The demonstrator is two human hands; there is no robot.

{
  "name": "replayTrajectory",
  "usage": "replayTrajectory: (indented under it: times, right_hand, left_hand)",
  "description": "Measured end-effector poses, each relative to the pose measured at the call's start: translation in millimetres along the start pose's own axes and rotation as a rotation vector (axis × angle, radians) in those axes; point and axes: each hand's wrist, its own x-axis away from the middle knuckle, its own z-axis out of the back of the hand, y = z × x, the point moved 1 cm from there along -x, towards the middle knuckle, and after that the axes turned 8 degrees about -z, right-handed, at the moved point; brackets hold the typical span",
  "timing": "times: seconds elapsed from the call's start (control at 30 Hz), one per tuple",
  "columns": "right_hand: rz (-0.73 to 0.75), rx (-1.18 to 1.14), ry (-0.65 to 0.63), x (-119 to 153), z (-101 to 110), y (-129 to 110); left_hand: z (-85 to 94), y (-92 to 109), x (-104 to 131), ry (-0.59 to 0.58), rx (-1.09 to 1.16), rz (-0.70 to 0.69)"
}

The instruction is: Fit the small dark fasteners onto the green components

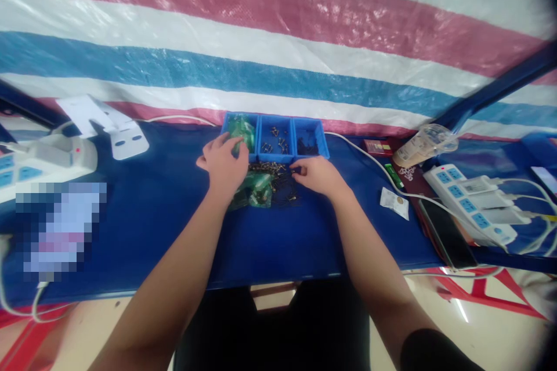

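Observation:
My left hand [226, 161] hovers over the front of the left blue bin [224, 127], its fingers apart above the green plastic packets [241, 130] inside. My right hand [317, 175] is at the right side of a loose heap, thumb and forefinger pinched together; whatever is between them is too small to make out. The heap holds brass-coloured screws [272, 168], dark thin pieces [285, 188] and more green packets [260, 192]. Several small screws [282, 144] lie in the middle blue bin [275, 157]. Dark small pieces [307, 145] lie in the right blue bin [322, 142].
A white folding stand [104, 122], a power strip [52, 156] and a blurred-out phone [65, 226] are on the left. To the right are a plastic cup [424, 145], a small white packet [394, 203], a dark phone [448, 232], another power strip [470, 203] and a white cable [369, 156].

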Motion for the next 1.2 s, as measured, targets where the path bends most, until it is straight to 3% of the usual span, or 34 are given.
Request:
replayTrajectory:
  times: [0.17,0.33,0.47,0.53,0.63,0.77,1.0,1.2]
  right_hand:
    - [-0.017,0.048,-0.03,-2,-2,-1]
    - [0.044,-0.143,-0.01,1,1,-3]
    - [0.038,-0.671,-0.017,1,0,-8]
    - [0.048,-0.944,0.001,-1,-3,-11]
    - [0.105,-1.16,0.024,-4,-9,-19]
    - [0.109,-1.256,0.006,-6,-14,-25]
    - [0.092,-1.218,0.004,-6,-18,-24]
    - [0.053,-1.229,0.106,-6,-23,-30]
  left_hand:
    - [1.2,5,2,0.163,0.001,-0.031]
    - [5.5,9,5,0.314,0.002,-0.268]
    - [6.2,16,9,0.197,0.216,-0.538]
    - [3.5,20,12,0.099,0.295,-0.609]
    - [-2.6,24,17,-0.013,0.354,-0.655]
    - [-7.6,24,21,-0.021,0.374,-0.641]
    - [-5.4,24,21,0.007,0.367,-0.62]
    - [-6.3,23,22,-0.05,0.338,-0.538]
